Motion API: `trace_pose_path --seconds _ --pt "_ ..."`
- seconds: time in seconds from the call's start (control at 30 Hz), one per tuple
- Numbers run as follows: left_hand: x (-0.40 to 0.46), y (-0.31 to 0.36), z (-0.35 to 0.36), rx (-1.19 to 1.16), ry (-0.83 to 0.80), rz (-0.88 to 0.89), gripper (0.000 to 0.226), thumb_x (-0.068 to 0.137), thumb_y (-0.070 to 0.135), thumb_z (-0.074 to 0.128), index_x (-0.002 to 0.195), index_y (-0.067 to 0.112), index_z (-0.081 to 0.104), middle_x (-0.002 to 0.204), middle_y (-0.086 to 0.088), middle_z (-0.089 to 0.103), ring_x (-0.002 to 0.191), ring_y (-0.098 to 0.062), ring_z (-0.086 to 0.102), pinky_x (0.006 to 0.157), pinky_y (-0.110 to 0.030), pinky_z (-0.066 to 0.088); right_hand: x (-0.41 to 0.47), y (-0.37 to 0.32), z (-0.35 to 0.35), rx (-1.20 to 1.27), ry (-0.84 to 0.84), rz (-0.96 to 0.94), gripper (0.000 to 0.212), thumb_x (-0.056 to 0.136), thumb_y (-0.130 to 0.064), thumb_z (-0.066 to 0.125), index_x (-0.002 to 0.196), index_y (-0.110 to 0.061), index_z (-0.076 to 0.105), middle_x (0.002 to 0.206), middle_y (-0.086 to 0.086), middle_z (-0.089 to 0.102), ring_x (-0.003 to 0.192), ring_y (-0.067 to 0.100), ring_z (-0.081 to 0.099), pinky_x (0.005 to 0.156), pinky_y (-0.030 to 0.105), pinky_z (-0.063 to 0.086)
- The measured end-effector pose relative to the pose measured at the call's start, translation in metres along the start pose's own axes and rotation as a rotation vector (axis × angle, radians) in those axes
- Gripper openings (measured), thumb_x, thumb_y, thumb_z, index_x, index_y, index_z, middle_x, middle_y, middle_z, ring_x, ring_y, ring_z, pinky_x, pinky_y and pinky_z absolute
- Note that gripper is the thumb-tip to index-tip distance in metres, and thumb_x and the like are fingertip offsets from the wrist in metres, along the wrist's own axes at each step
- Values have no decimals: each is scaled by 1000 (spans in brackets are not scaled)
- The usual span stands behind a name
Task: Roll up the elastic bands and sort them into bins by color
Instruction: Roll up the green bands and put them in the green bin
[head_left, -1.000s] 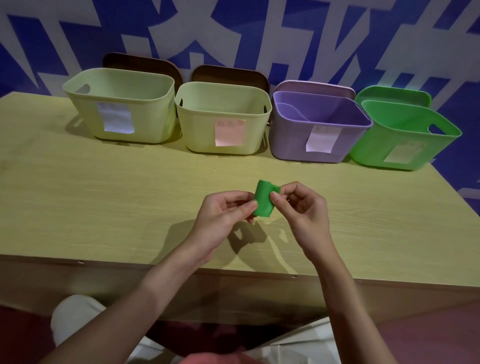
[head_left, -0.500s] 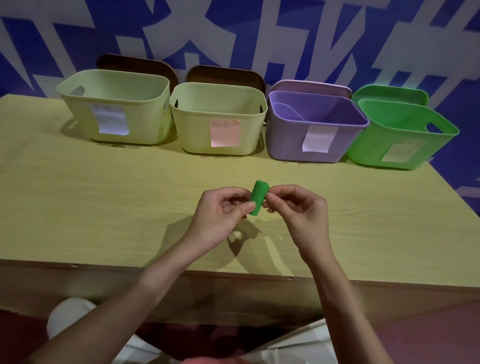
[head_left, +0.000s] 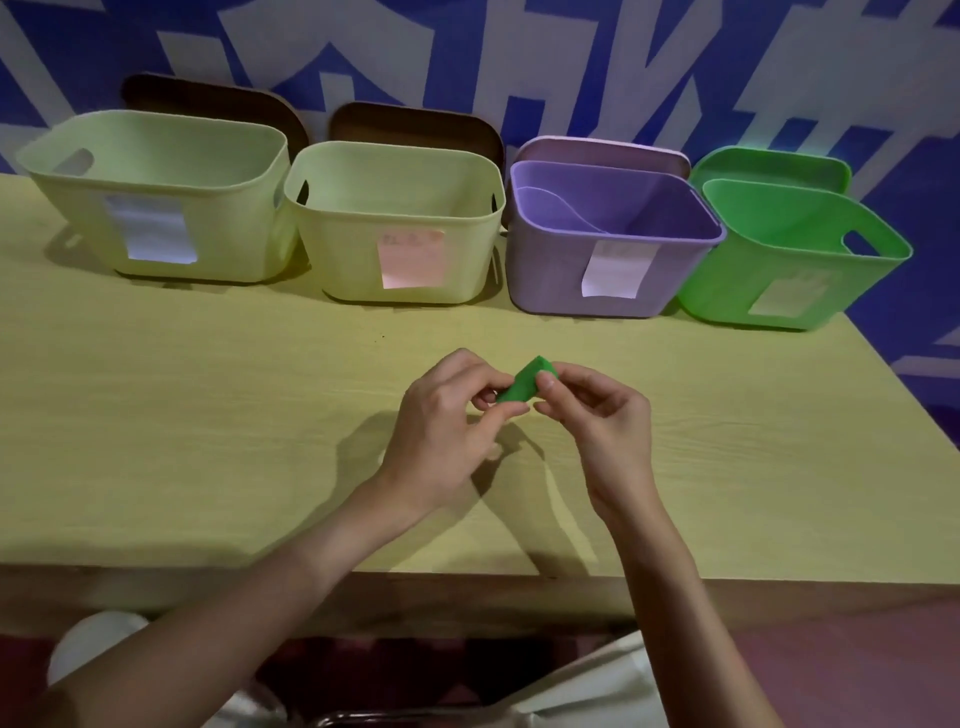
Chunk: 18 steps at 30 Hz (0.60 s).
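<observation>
From the head view, the person holds a small green band (head_left: 525, 385) up off the table (head_left: 208, 415), pinched between both hands. The left hand (head_left: 447, 415) pinches the near, lower end with thumb and fingers curled round it. The right hand (head_left: 597, 410) pinches the far, upper end, with the thumb tip pressed on top. So both hands are closed on the band, and it sits right in the middle of the grip, tilted, with its top end leaning away.

The band looks like a short fat roll, so I think the rolling step is nearly done. I cannot tell if the loose end is tucked in, because the fingers hide it.

Far behind the grip stands a row of four bins. The green bin (head_left: 779, 270) is back and off to the right of the hands. The purple bin (head_left: 597, 270) is straight behind them. The middle yellow bin (head_left: 395, 244) and the far-left yellow bin (head_left: 150, 208) are back and to the left. Each bin has a paper label on its front.

Next, I think the roll should go in the green bin, since the colors match. One hand must keep a tight pinch so the roll does not spring open, then reach back and to the right and let go over the bin
</observation>
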<state>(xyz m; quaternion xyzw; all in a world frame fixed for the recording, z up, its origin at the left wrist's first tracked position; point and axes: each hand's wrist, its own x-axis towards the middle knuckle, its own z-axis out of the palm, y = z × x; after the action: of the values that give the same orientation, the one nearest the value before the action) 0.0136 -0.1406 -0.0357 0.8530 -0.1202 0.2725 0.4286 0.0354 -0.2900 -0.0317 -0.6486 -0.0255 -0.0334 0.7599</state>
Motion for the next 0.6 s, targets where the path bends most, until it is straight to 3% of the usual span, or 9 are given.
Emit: trace_pose_path --seconds 0.17,0.33,0.5,0.6 --pt "29 -11 15 -202 -5 -238 31 67 16 84 92 6 69 87 -3 66 76 -12 61 72 -27 54 28 4 -15 -63 -23 -29 17 82 -3 70 100 -4 71 90 3 73 84 8 67 76 21 51" --pt "65 -26 32 -368 -174 -446 33 67 10 84 98 10 70 90 -2 72 82 -10 67 80 -24 54 63 6 -24 -121 -71 -44 16 84 -3 70 100 -2 71 90 6 71 84 8 64 76 19 49" --pt "94 -41 46 -373 -257 -494 29 67 4 82 83 23 68 81 0 70 74 -8 65 72 -20 53 94 11 -26 -156 -86 -43 21 81 -7 72 87 -27 74 83 -9 73 81 4 64 73 19 50" --pt "112 -42 55 -332 -265 -522 31 66 5 83 81 28 67 80 -4 69 74 -12 64 72 -22 53 111 9 -30 -185 -71 -20 22 83 -3 71 90 -24 74 83 -10 74 79 2 64 72 18 49"
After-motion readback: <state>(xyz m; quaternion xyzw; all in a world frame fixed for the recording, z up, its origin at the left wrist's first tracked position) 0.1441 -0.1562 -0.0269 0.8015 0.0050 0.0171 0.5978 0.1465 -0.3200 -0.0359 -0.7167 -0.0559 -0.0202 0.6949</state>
